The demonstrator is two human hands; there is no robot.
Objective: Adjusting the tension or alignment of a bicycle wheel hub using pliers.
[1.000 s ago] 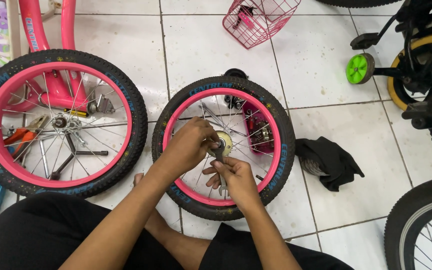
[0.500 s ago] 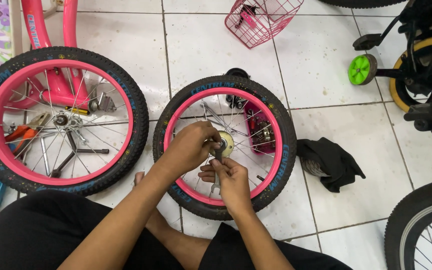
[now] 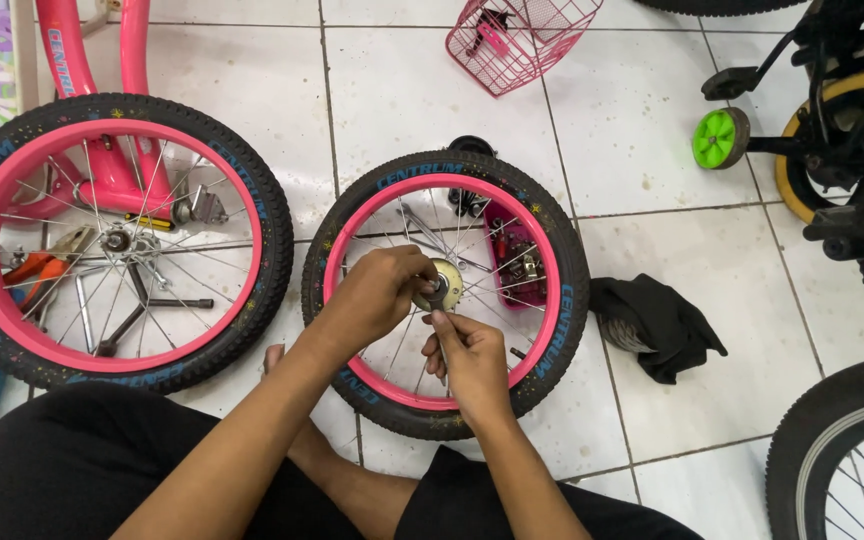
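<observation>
**Two hands at the hub of a small pink bicycle wheel**

A white tiled floor (image 3: 402, 90) fills the view, seen from above. Lying flat on it at left is a larger black-tyred wheel with a pink rim (image 3: 117, 235), with pink frame tubes and loose tools showing through its spokes. Just beside it, at centre, lies a smaller black-tyred wheel with a pink rim and silver spokes (image 3: 552, 290), directly in front of the seated person's black-clad legs. At far right stand parts of dark bicycles with yellow-rimmed tyres and a green plastic stabiliser wheel (image 3: 719, 138). A pink wire basket (image 3: 522, 40) sits at top, and a crumpled black cloth (image 3: 657, 325) lies just right of the smaller wheel.

The left hand (image 3: 372, 295) is curled closed over the round metal hub (image 3: 447, 285) at the wheel's centre. The right hand (image 3: 474, 365), close below and almost touching it, grips a slim metal tool whose end meets the hub.
</observation>
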